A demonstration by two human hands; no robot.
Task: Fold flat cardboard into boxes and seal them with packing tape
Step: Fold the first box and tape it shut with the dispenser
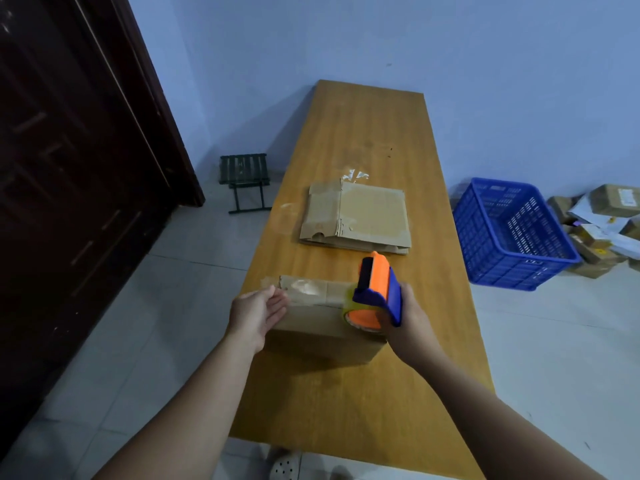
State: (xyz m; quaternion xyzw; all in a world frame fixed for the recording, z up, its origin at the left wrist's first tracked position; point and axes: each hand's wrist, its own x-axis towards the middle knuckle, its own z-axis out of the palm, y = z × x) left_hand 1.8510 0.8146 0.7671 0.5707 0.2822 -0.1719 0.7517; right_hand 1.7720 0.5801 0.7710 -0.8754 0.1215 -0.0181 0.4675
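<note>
From the head view, a folded box (pixel 313 329) sits on the near part of the table (pixel 363 133), just in front of the person. The left hand (pixel 258 311) lies flat against the box's left end, fingers straight and relaxed, steadying it rather than gripping. The right hand (pixel 408 311) is wrapped around the handle of an orange and blue tape dispenser (pixel 377 282), whose roll rests at the box's right top edge. A strip of clear tape (pixel 306 289) runs along the top seam between the two hands.

The box is probably light and hollow, so it is likely to slide on the smooth table or dent if pressed in the middle. It is best held by its ends and corners, where the board is stiffest. The tape is thin and sticky, and the dispenser is best taken by its handle.

Farther along the table lies a stack of flat cardboard (pixel 360 216), not yet folded. On the floor to the right stand a blue crate (pixel 512 233) and some parcels (pixel 606 216). A small stool (pixel 244 180) stands to the left.
</note>
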